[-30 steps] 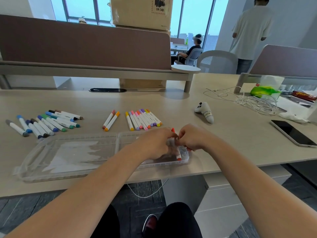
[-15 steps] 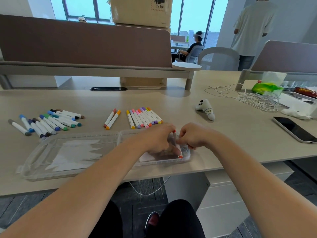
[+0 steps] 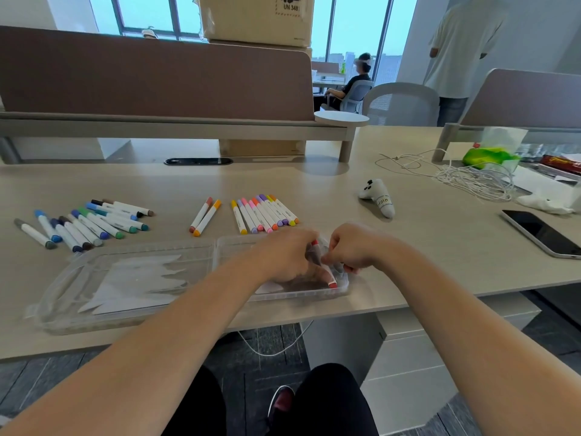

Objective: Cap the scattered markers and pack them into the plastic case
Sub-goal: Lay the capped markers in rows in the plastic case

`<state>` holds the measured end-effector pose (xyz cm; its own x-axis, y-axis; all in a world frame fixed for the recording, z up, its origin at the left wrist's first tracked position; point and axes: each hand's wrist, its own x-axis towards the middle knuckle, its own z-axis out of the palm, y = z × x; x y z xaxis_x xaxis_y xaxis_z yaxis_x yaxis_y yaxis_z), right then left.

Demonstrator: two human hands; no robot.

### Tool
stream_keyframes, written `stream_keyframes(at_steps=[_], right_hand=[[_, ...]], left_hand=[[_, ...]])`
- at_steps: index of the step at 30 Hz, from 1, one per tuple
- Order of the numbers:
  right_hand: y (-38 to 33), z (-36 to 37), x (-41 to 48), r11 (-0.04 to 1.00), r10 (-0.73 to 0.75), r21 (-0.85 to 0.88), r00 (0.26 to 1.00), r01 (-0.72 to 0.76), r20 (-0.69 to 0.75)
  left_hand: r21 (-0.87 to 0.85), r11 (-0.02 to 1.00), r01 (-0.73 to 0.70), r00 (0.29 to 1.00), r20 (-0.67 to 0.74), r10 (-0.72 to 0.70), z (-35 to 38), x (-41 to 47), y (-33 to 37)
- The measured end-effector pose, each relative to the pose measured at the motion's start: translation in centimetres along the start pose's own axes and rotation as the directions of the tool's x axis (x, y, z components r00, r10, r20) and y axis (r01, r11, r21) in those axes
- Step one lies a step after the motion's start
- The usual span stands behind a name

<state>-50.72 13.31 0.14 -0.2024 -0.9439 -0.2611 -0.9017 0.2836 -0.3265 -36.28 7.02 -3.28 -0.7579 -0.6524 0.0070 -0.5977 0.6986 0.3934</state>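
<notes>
Pale wood-grain table (image 3: 408, 247). Clear plastic case (image 3: 141, 278) lies open flat. Both hands are deeper in the case's right half than a second ago. Left hand (image 3: 286, 256) curls over the red marker (image 3: 330, 280); right hand (image 3: 352, 250) pinches it. Marker slanted, red tip at the case's near-right corner.

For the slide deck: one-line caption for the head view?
Left hand and right hand hold a red marker in the plastic case; more markers lie behind it.

Left hand (image 3: 283, 256) hides most of red marker (image 3: 332, 283).
</notes>
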Motion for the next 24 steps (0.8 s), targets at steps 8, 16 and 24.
stream_keyframes(at_steps=[8,16,24], right_hand=[[-0.3,-0.1,0.0,0.999,0.028,-0.026,0.999,-0.028,0.015],[-1.5,-0.2,0.4,0.988,0.056,-0.148,0.998,-0.052,0.027],[-2.5,0.8,1.1,0.958,0.071,-0.273,0.995,-0.088,-0.072]], left_hand=[[0.107,0.994,-0.007,1.000,0.025,0.005,0.5,0.4,-0.7],[0.061,0.998,0.007,0.999,0.042,-0.009,0.2,-0.1,-0.2],[0.020,1.000,0.018,0.999,0.041,-0.019,-1.0,-2.4,1.0]])
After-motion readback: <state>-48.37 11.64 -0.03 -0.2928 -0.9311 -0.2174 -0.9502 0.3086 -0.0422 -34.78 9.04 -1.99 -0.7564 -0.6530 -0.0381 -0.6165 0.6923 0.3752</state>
